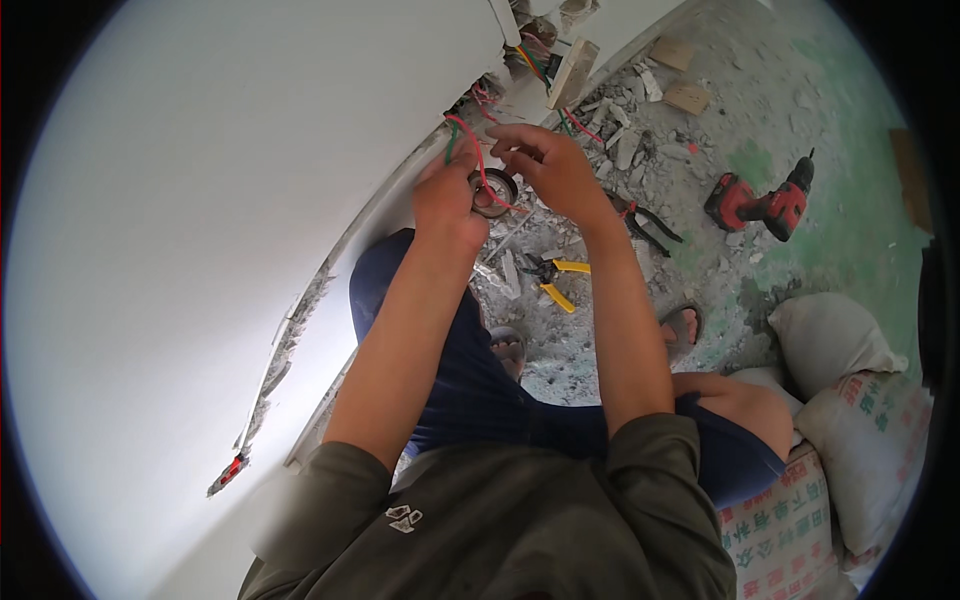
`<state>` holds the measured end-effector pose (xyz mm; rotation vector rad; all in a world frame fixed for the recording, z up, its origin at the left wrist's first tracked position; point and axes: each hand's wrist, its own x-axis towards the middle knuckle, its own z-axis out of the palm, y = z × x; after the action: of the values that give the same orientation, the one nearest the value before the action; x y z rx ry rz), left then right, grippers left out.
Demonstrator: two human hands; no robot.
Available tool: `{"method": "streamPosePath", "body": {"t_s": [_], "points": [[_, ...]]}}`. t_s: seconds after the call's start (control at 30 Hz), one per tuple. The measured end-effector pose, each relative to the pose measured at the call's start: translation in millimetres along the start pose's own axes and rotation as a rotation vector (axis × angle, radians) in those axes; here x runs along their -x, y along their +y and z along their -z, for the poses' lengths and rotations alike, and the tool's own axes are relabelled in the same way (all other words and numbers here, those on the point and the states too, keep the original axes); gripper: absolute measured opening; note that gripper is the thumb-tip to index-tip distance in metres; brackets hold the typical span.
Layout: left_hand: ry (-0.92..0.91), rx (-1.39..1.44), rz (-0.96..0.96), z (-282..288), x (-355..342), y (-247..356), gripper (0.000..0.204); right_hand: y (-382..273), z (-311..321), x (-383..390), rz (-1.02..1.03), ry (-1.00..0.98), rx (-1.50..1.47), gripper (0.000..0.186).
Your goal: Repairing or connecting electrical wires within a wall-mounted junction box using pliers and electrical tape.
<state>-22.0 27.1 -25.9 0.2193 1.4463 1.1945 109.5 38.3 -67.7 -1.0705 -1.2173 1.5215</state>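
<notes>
On the head feed, my only view, I have the left hand (450, 205) loosely closed, its fingers curled up against the wall's foot. The green wire (451, 140) runs down to its fingertips, but the hand's own back hides the grip, so I cannot tell how firmly it is pinched. The right hand (562, 178) hangs just to its right, half curled, thumb and forefinger parted by a small gap; I make out nothing held there.

The red wire (479, 150) comes out of the broken wall (230, 200) just beyond the left fingers, arcs through the space between the hands and bends down across the tape roll (513, 187). That roll sits against the inner side of the left hand; whether it is hooked on a finger, I cannot tell.

I'd judge both wires light and springy: stiff enough to keep a curve, likely to flick back when let go. Their coating should grip well; I'd pinch near the free end and avoid tugging at the wall. The roll should be light and firm, best held by its outer rim or through the hole.

Nearer the body, below the right hand, lie yellow-handled pliers (558, 285); beside the right wrist, dark-handled pliers (650, 226).
</notes>
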Motion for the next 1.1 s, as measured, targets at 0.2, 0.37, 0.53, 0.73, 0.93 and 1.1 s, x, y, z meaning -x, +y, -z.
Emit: {"method": "streamPosePath", "body": {"t_s": [0.2,0.37,0.53,0.73,0.93,1.1], "points": [[-0.04,0.011,0.02,-1,-1,-2,0.024,13,-10,-4,0.604,0.303,0.561,0.022],[-0.033,-0.022,0.002,3,0,0,0.02,7,-10,-5,0.617,0.287,0.631,0.013],[0.005,0.006,0.0,-6,8,1,0.018,1,-12,-7,0.218,0.2,0.424,0.012],[-0.154,0.017,0.049,3,0,1,0.019,-2,-12,-21,-0.45,0.033,-0.367,0.018],[-0.022,0.042,0.011,-1,4,1,0.022,1,2,-2,-0.253,0.098,-0.246,0.016],[-0.03,-0.01,-0.03,2,0,0,0.025,6,-8,3,0.408,0.371,0.35,0.015]]}}
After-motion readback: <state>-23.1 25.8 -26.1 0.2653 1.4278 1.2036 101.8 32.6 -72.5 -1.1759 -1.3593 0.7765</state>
